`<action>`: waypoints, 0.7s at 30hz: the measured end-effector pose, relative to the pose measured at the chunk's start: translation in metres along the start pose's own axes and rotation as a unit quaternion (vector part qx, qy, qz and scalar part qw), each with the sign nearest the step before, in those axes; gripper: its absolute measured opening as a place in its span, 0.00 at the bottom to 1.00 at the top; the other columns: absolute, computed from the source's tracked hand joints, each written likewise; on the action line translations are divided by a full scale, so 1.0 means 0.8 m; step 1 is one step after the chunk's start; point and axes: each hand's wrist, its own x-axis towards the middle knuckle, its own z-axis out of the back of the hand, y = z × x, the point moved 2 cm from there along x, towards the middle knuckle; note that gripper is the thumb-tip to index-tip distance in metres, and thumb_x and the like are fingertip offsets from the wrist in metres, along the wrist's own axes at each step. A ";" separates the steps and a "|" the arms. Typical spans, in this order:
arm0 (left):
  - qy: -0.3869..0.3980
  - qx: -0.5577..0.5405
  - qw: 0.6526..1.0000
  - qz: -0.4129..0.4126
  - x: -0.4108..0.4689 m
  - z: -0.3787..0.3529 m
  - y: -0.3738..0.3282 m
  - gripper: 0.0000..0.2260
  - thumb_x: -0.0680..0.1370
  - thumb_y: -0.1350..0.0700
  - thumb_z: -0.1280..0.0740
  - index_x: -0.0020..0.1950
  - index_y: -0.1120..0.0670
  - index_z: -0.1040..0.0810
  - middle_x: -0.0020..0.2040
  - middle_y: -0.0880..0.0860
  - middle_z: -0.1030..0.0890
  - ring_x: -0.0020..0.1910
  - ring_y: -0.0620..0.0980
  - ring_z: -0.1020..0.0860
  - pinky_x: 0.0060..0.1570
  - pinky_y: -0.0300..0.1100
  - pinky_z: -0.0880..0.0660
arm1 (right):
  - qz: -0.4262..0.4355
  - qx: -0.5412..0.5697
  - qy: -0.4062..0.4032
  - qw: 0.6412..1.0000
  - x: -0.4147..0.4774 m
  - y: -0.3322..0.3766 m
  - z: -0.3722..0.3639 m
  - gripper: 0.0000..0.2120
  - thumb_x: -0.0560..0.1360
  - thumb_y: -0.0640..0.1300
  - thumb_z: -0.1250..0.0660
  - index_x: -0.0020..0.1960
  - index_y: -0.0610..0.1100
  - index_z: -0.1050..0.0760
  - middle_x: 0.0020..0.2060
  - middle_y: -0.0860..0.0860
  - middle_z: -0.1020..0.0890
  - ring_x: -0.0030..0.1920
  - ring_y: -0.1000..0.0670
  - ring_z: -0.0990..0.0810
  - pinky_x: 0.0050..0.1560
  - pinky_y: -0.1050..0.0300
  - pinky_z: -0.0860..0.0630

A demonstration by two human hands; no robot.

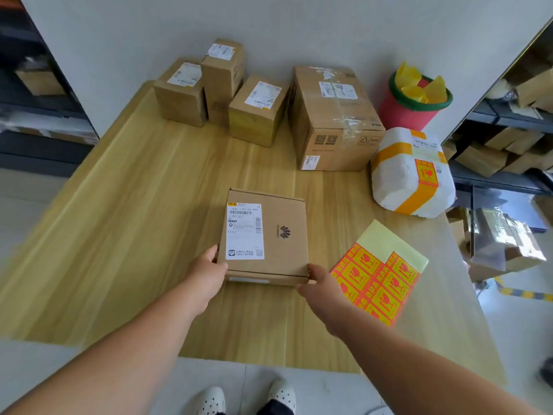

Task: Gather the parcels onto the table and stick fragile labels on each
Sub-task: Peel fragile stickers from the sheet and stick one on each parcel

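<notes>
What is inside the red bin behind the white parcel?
Crumpled yellow papers stick out above the green rim of the red bin. Whatever lies deeper is hidden by the wall and by those papers.

the flat cardboard box (287,250) bears the printed brand "huawei" with its petal logo. beside it is a white shipping label (244,232) showing a barcode, a top line reading roughly "762c f167-00 b20", a larger "f167" below and a qr code at the bottom corner; its finer print is illegible. the sticker sheet (377,283) carries orange-and-yellow fragile stickers with a broken-glass sign, characters unreadable, and one such sticker (427,173) sits on the white parcel (398,181). labels on the large carton (332,115) and the small cartons (257,112) are too small to read.
</notes>
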 end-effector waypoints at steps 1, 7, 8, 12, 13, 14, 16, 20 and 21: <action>0.001 0.009 1.000 0.001 0.003 0.000 0.003 0.24 0.82 0.62 0.44 0.77 0.48 0.41 0.74 0.50 0.34 0.70 0.53 0.34 0.64 0.45 0.37 | 0.005 -0.007 -0.002 1.000 0.000 -0.002 -0.002 0.22 0.77 0.37 0.38 0.70 0.49 0.32 0.46 0.52 0.22 0.36 0.55 0.26 0.33 0.64 0.30; -0.009 0.104 0.994 -0.013 0.004 -0.002 -0.002 0.24 0.81 0.59 0.43 0.77 0.50 0.42 0.72 0.51 0.32 0.56 0.52 0.29 0.50 0.41 0.35 | 0.028 -0.055 0.009 0.998 0.001 -0.001 0.006 0.27 0.76 0.39 0.37 0.74 0.50 0.36 0.62 0.50 0.24 0.54 0.50 0.22 0.51 0.54 0.22; -0.037 0.151 0.988 -0.023 0.003 -0.005 -0.010 0.26 0.81 0.56 0.41 0.78 0.51 0.45 0.73 0.52 0.32 0.59 0.54 0.28 0.51 0.41 0.33 | 0.040 -0.081 0.001 0.996 0.000 -0.001 0.012 0.28 0.76 0.41 0.36 0.75 0.49 0.38 0.67 0.49 0.27 0.60 0.48 0.24 0.59 0.51 0.24; -0.099 0.331 0.918 -0.197 -0.018 -0.044 -0.054 0.30 0.79 0.50 0.38 0.78 0.55 0.47 0.75 0.55 0.38 0.72 0.56 0.38 0.69 0.50 0.38 | 0.082 -0.214 -0.063 0.971 -0.008 -0.001 0.050 0.28 0.78 0.46 0.36 0.76 0.47 0.41 0.71 0.47 0.33 0.68 0.45 0.30 0.64 0.52 0.31; -0.078 0.348 0.903 -0.241 -0.028 -0.061 -0.064 0.31 0.80 0.50 0.39 0.78 0.55 0.49 0.77 0.55 0.42 0.75 0.55 0.43 0.72 0.48 0.43 | 0.084 -0.237 -0.082 0.964 -0.007 -0.005 0.063 0.28 0.78 0.47 0.36 0.76 0.47 0.40 0.71 0.47 0.34 0.69 0.44 0.31 0.63 0.52 0.31; -0.054 0.364 0.887 -0.280 -0.037 -0.080 -0.073 0.31 0.80 0.49 0.40 0.78 0.55 0.50 0.78 0.54 0.44 0.76 0.54 0.46 0.74 0.47 0.47 | 0.083 -0.251 -0.099 0.959 -0.006 -0.010 0.076 0.28 0.78 0.47 0.36 0.75 0.47 0.40 0.72 0.47 0.34 0.69 0.44 0.31 0.63 0.51 0.31; -0.013 0.396 0.851 -0.344 -0.052 -0.120 -0.084 0.31 0.80 0.49 0.41 0.78 0.55 0.50 0.78 0.54 0.46 0.76 0.53 0.48 0.74 0.45 0.51 | 0.069 -0.261 -0.130 0.954 0.003 -0.025 0.105 0.28 0.77 0.49 0.35 0.75 0.47 0.38 0.72 0.47 0.34 0.69 0.44 0.32 0.64 0.52 0.32; 0.076 0.479 0.792 -0.371 -0.060 -0.198 -0.082 0.31 0.81 0.46 0.43 0.79 0.52 0.53 0.79 0.52 0.50 0.78 0.52 0.52 0.75 0.47 0.54 | 0.033 -0.280 -0.183 0.942 0.029 -0.057 0.167 0.29 0.77 0.52 0.35 0.75 0.45 0.39 0.72 0.46 0.34 0.71 0.43 0.35 0.68 0.50 0.35; 0.099 0.498 0.782 -0.362 -0.057 -0.215 -0.078 0.31 0.81 0.45 0.43 0.79 0.51 0.54 0.79 0.52 0.52 0.78 0.52 0.54 0.76 0.48 0.55 | 0.023 -0.287 -0.191 0.938 0.037 -0.064 0.182 0.30 0.78 0.52 0.36 0.75 0.45 0.40 0.73 0.46 0.35 0.71 0.43 0.36 0.68 0.50 0.36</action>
